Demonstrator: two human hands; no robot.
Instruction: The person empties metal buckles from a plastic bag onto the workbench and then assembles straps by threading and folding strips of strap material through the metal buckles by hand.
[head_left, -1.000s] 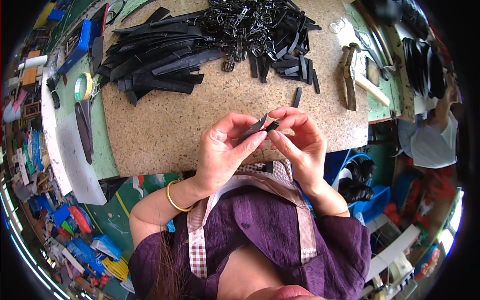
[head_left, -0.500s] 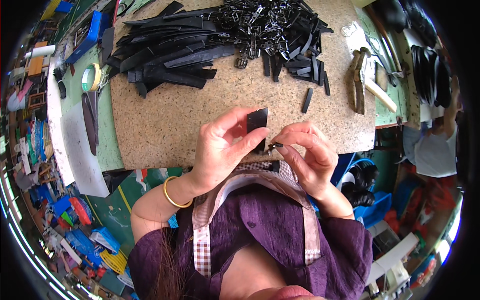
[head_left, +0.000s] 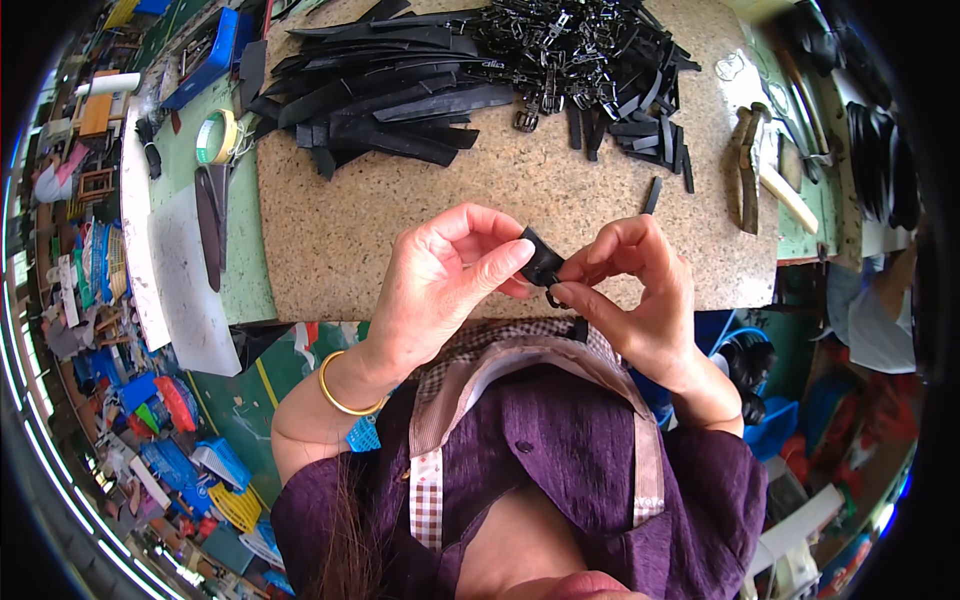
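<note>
Taken from the hands, the room's green floor (head_left: 240, 405) and coloured clutter (head_left: 175, 403) lie toward eight o'clock. The speckled counter (head_left: 330, 235) bears long black strips (head_left: 400, 95) at eleven, a heap of dark buckles (head_left: 560, 60) at twelve, short strips (head_left: 655, 135) at one. Above its six-o'clock edge, both hands are nearly closed: the left hand (head_left: 440, 280) pinches a black piece (head_left: 540, 258); the right hand (head_left: 645, 295) pinches its four-o'clock end, beside a small dark fitting (head_left: 553, 297). Best to grip close to the fitting, limiting flex, and align the piece squarely before applying pressure.
</note>
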